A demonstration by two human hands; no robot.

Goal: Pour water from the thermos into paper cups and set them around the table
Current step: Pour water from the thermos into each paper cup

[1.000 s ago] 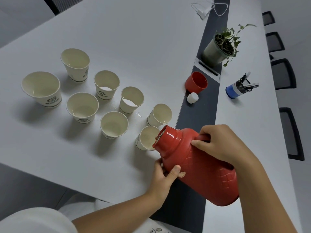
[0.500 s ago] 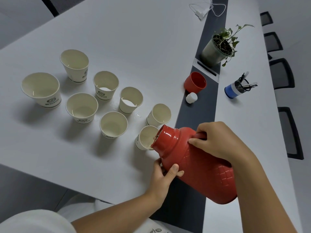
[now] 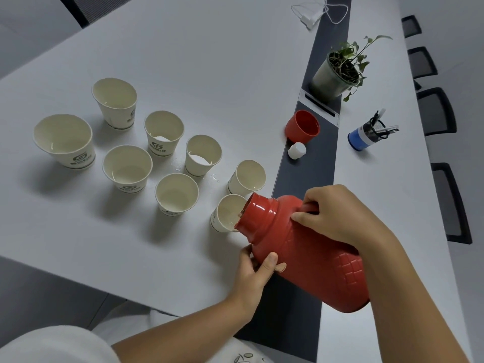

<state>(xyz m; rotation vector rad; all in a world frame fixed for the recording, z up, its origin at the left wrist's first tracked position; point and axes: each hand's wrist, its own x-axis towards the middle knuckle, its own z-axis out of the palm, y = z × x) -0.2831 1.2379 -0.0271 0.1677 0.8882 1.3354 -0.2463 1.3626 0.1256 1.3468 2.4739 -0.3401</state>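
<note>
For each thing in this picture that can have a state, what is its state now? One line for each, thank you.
Thermos: uncapped, tilted, mouth over the nearest cup.
Nearest cup: upright, partly behind the thermos mouth.
Other seven cups: upright, open; at least two hold water.
Red cap: off, lying tilted.
White stopper: out, on the dark strip.
Right hand: grips the handle.
Left hand: holds the thermos from below.

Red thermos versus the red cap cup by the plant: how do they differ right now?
The red thermos is tipped, its mouth over the nearest paper cup; the red cap cup sits on the table's dark strip, also leaning. The thermos is held, right hand on the handle and left hand under the neck; the cap is untouched. The thermos looks far larger. Both are glossy red.
</note>
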